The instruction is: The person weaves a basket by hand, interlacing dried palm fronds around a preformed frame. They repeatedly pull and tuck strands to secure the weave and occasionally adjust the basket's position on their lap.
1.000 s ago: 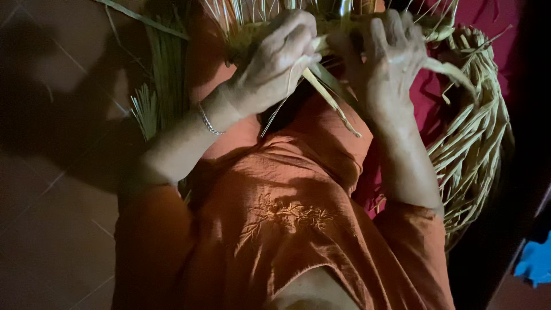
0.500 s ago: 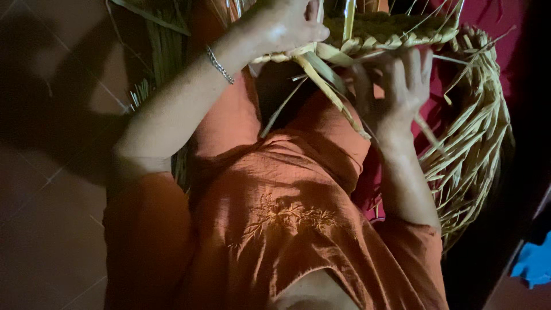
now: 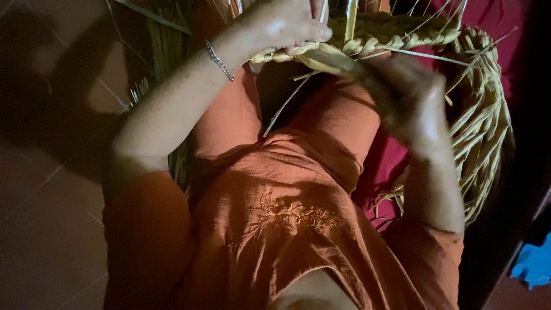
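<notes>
Left hand: the left hand (image 3: 284,26) is resting at the top of the view, fingers curled down and pinching the near edge of the braided straw band (image 3: 396,31); a thin chain bracelet (image 3: 220,60) is sitting on its wrist.
Right hand: the right hand (image 3: 404,95) is blurring with motion just below the braid; its fingers are reaching toward the flat straw strips (image 3: 321,57) at the braid's edge, but whether they are closing on a strip cannot be told.
Hands together: the two are working close to each other, the left above and left of the right, not touching.
Braid: the pale yellow plaited band is running across the top of the view, from under the left hand's fingers toward the right.
Loose ends: thin strips are hanging down from the braid over the lap, one long one trailing toward the orange garment (image 3: 275,218).
Coil: more of the straw plait (image 3: 488,132) is curving down the right side in a loose heap, lying against a dark red cloth (image 3: 384,172).
Bundle: unworked straw stalks (image 3: 163,51) are lying on the floor left of the left forearm.
Floor: dark tiles (image 3: 51,218) are showing on the left.
Far right: a blue object (image 3: 534,264) is sitting at the lower edge, too dim to identify.
</notes>
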